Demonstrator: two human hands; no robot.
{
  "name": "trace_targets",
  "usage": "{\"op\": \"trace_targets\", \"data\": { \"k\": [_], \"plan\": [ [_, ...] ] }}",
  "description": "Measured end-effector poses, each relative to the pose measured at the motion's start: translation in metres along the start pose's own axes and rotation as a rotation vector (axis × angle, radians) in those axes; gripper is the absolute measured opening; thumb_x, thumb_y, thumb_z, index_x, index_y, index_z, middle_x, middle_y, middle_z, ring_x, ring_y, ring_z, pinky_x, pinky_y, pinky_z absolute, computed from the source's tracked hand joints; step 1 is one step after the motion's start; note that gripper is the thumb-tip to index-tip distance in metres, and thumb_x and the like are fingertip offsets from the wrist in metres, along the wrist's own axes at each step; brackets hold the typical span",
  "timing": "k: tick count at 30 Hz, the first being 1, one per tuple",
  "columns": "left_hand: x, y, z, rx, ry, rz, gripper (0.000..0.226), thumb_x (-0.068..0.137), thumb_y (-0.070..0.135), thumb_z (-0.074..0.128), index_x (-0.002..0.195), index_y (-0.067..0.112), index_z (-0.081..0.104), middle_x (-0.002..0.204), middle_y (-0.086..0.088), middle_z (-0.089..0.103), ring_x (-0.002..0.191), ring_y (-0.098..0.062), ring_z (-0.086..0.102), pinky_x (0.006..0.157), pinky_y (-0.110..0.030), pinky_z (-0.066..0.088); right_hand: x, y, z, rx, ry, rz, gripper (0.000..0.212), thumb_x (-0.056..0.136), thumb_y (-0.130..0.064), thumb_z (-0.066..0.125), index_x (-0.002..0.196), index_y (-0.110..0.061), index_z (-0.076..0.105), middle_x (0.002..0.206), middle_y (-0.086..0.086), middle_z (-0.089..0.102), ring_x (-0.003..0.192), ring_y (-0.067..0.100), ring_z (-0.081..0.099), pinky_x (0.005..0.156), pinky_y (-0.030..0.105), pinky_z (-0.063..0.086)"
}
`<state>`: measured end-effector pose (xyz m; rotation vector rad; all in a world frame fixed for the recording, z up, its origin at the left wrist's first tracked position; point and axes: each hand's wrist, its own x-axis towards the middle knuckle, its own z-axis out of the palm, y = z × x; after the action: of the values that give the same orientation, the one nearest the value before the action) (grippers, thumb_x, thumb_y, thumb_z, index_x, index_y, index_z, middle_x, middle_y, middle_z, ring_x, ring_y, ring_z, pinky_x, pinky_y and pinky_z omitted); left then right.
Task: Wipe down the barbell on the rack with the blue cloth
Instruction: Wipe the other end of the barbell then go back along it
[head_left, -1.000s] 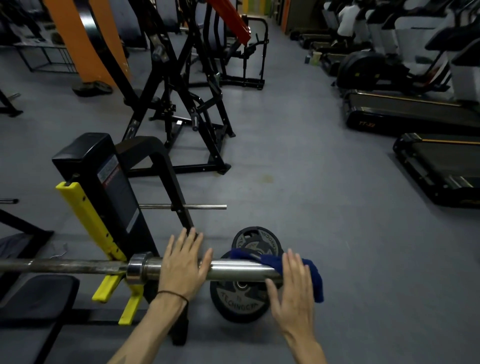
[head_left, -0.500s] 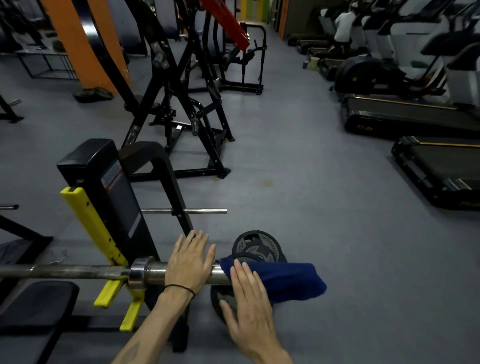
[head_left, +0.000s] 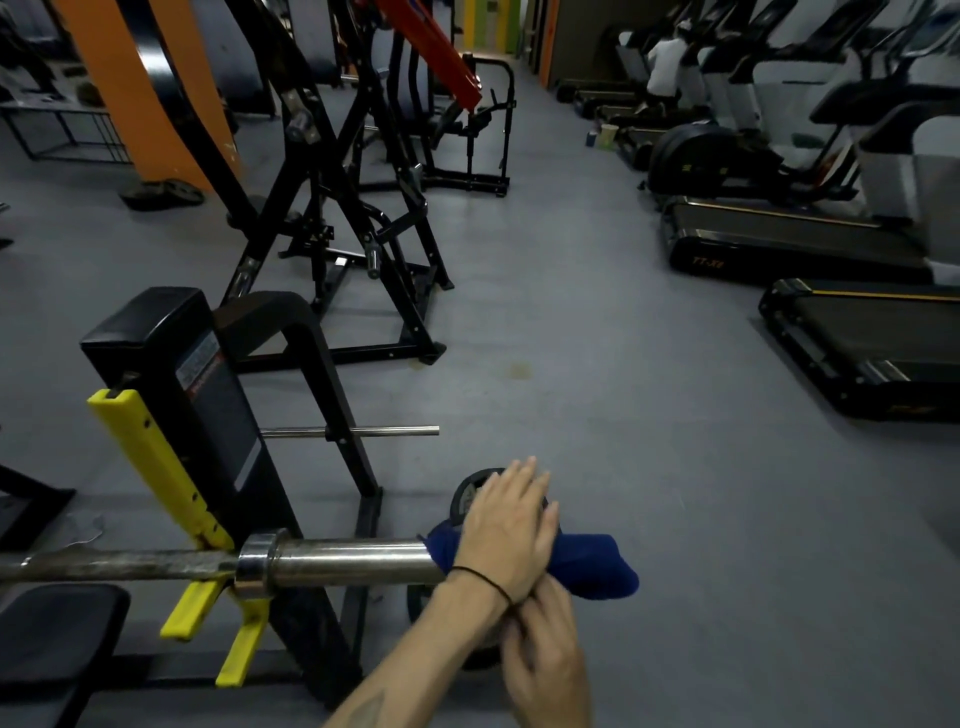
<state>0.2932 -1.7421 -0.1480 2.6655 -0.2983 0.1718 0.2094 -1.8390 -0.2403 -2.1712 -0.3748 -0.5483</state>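
Barbell (head_left: 337, 563) lying level across the lower view, its sleeve end to the right; thin dull shaft at left, bright steel collar, then a thicker polished sleeve; the shaft rests in the yellow hooks of the rack (head_left: 171, 483), a black upright post with a yellow plastic guard along its near edge and a warning label on its side; blue cloth (head_left: 592, 564), dark blue and bunched, draped over the outer end of the sleeve, covering its tip, part of the cloth hidden from view.
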Motion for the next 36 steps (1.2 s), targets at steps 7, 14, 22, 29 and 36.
{"op": "trace_targets", "data": {
  "k": [7, 14, 22, 29, 36],
  "plan": [
    [-0.008, 0.011, 0.048, 0.221, -0.281, 0.012, 0.077, 0.103, 0.060, 0.003, 0.145, 0.020, 0.054, 0.148, -0.007, 0.054, 0.137, -0.026, 0.051, 0.113, -0.046, 0.039, 0.016, 0.046, -0.062, -0.110, 0.262, 0.098, 0.027, 0.093, -0.016, 0.050, 0.093, -0.012, 0.076, 0.113, -0.008, 0.066, 0.103, 0.021, 0.061, 0.096, 0.021, 0.045],
    [-0.026, -0.023, 0.035, 0.330, -0.230, 0.034, 0.068, 0.103, 0.062, 0.014, 0.147, 0.025, 0.050, 0.146, -0.009, 0.056, 0.132, -0.029, 0.055, 0.110, -0.048, 0.041, 0.040, 0.050, -0.057, -0.213, -0.002, 0.056, 0.046, 0.101, -0.030, 0.045, 0.142, -0.013, 0.055, 0.153, 0.001, 0.046, 0.142, 0.020, 0.042, 0.117, 0.032, 0.031],
    [-0.067, -0.111, 0.000, 0.395, -0.091, -0.054, 0.064, 0.104, 0.062, 0.017, 0.152, 0.026, 0.036, 0.150, -0.010, 0.050, 0.138, -0.031, 0.049, 0.114, -0.045, 0.024, 0.046, 0.048, -0.032, -0.395, -0.167, 0.026, 0.061, 0.103, -0.042, 0.038, 0.158, -0.014, 0.036, 0.169, -0.001, 0.024, 0.157, 0.018, 0.016, 0.127, 0.044, 0.008],
    [-0.113, -0.170, -0.045, 0.489, -0.067, -0.200, 0.071, 0.103, 0.060, 0.013, 0.148, 0.016, 0.045, 0.152, -0.013, 0.046, 0.142, -0.032, 0.040, 0.125, -0.042, 0.000, 0.044, 0.046, -0.024, -0.489, -0.159, 0.014, 0.067, 0.108, -0.055, 0.023, 0.156, -0.010, 0.037, 0.166, 0.004, 0.029, 0.157, 0.021, 0.016, 0.125, 0.049, 0.011],
    [-0.069, -0.063, 0.022, 0.349, -0.052, -0.040, 0.068, 0.102, 0.064, 0.023, 0.153, 0.022, 0.038, 0.157, -0.002, 0.042, 0.143, -0.026, 0.042, 0.116, -0.049, 0.019, 0.045, 0.046, -0.022, -0.546, -0.119, 0.005, 0.066, 0.106, -0.056, 0.026, 0.145, -0.011, 0.055, 0.148, 0.007, 0.056, 0.144, 0.025, 0.040, 0.125, 0.047, 0.017]
  ]
}}
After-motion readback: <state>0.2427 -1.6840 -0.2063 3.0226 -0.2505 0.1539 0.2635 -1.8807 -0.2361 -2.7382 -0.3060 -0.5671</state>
